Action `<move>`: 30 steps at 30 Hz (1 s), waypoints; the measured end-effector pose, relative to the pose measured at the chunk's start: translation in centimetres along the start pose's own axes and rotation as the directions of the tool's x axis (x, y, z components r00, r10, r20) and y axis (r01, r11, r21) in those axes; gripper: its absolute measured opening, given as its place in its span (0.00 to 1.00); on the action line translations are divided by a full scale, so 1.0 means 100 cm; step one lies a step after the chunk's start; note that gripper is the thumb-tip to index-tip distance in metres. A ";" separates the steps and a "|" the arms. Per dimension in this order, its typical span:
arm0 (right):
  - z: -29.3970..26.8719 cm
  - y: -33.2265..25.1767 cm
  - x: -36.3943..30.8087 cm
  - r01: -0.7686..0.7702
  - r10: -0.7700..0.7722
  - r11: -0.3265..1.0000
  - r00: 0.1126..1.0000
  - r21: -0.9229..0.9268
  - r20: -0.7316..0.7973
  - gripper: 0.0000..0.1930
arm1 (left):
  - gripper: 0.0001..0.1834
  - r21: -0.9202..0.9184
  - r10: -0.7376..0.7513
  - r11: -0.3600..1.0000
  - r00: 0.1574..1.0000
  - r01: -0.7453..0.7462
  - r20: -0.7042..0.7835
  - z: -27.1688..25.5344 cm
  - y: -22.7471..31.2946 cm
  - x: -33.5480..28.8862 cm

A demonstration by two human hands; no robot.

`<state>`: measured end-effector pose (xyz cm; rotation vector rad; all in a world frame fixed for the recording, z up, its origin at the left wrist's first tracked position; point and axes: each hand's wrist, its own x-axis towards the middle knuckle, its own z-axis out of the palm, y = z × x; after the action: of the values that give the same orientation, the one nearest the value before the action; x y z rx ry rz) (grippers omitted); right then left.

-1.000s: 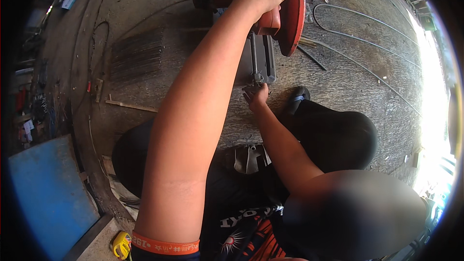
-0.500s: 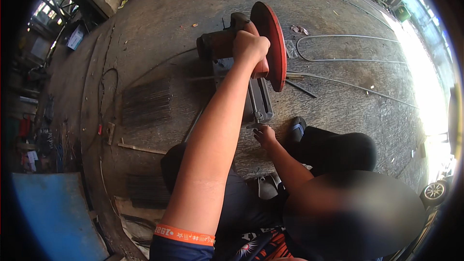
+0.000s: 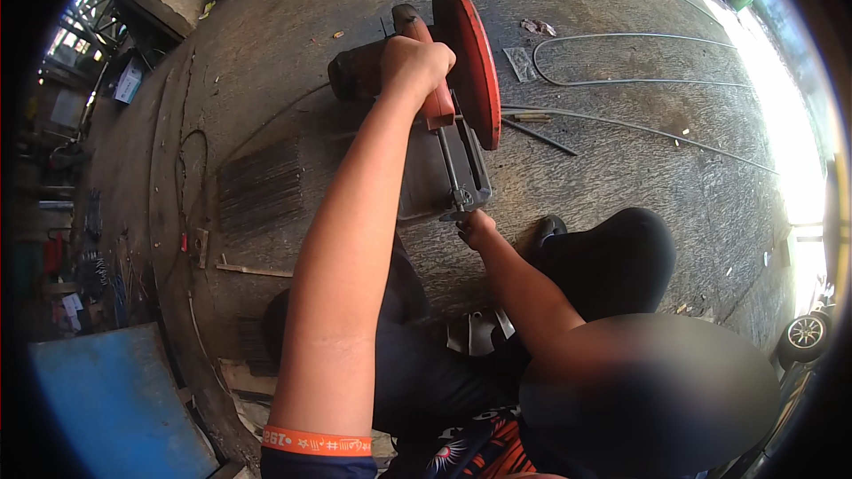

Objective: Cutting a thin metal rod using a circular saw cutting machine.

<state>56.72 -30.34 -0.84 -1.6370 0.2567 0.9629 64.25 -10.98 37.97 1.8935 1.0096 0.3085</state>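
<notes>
- So this is a chop saw (image 3: 426, 124) sitting on a concrete floor (image 3: 621, 186), a bit far of the person's knees, roughly centre of the scene.
- Left hand (image 3: 415, 66) is wrapped tight around the saw's red handle (image 3: 437, 106), fingers fully closed on it. The red blade guard (image 3: 469, 62) sits up, tilted, just right of that hand, so the head looks raised, not down in a cut.
- Right hand (image 3: 475, 229) is down at the near end of the saw's base, by the vise (image 3: 457, 179). Fingers look pinched narrow around the near tip of a thin metal rod (image 3: 448, 168) lying along the base, though I can't tell for sure how firm that grip is.
- My read: this is the feed-and-position step, stock being lined up under the blade, with 1 hand ready on the handle.
- Next move probably calls for the rod held steady against the fence and the right fingers kept well clear before the head comes down.
- Other stuff: a stack of cut rods (image 3: 262, 186) to the left, long wires (image 3: 621, 84) curving on the far right.
</notes>
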 end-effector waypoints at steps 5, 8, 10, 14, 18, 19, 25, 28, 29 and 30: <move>-0.019 -0.071 -0.022 0.164 -0.004 0.956 0.835 0.242 -0.551 0.27 | 0.12 -0.050 0.009 0.999 1.000 -0.009 0.002 0.004 -0.007 0.002; -0.031 -0.192 -0.058 0.742 -0.502 0.662 0.543 0.106 -0.673 0.23 | 0.12 -0.049 0.000 0.999 1.000 0.000 -0.012 0.005 -0.006 0.003; -0.034 -0.273 -0.079 0.874 -0.717 0.444 0.478 0.197 -0.507 0.18 | 0.15 -0.027 -0.036 0.999 0.999 0.037 0.032 0.003 -0.005 0.003; 0.000 -0.362 -0.094 0.920 -0.913 0.375 0.345 -0.113 -0.215 0.23 | 0.22 -0.025 -0.029 0.999 0.999 0.030 0.032 0.004 -0.009 -0.004; 0.013 -0.359 -0.091 0.804 -0.892 0.383 0.450 -0.455 0.044 0.29 | 0.22 0.015 -0.061 0.998 0.995 0.060 0.076 0.007 -0.017 -0.009; 0.012 -0.353 -0.090 0.792 -0.884 0.400 0.467 -0.461 0.036 0.30 | 0.21 0.026 -0.035 0.999 0.998 0.033 0.050 0.009 -0.020 -0.012; 0.005 -0.324 -0.089 0.816 -0.899 0.382 0.438 -0.434 0.032 0.31 | 0.13 0.012 0.038 0.999 0.998 -0.037 -0.047 0.020 -0.041 -0.032; 0.006 -0.317 -0.089 0.805 -0.878 0.429 0.477 -0.410 0.020 0.29 | 0.14 0.016 0.034 0.999 0.999 -0.033 -0.038 0.022 -0.045 -0.040; 0.005 -0.315 -0.089 0.805 -0.878 0.429 0.478 -0.410 0.019 0.29 | 0.14 0.012 0.040 0.999 0.998 -0.039 -0.039 0.022 -0.046 -0.043; 0.005 -0.313 -0.089 0.808 -0.885 0.418 0.466 -0.416 0.017 0.30 | 0.14 0.007 0.044 0.999 0.998 -0.044 -0.040 0.022 -0.046 -0.045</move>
<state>70.44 -22.87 27.70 -1.8696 -0.6633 0.0024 60.31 -14.65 33.83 1.9242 0.9973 0.3707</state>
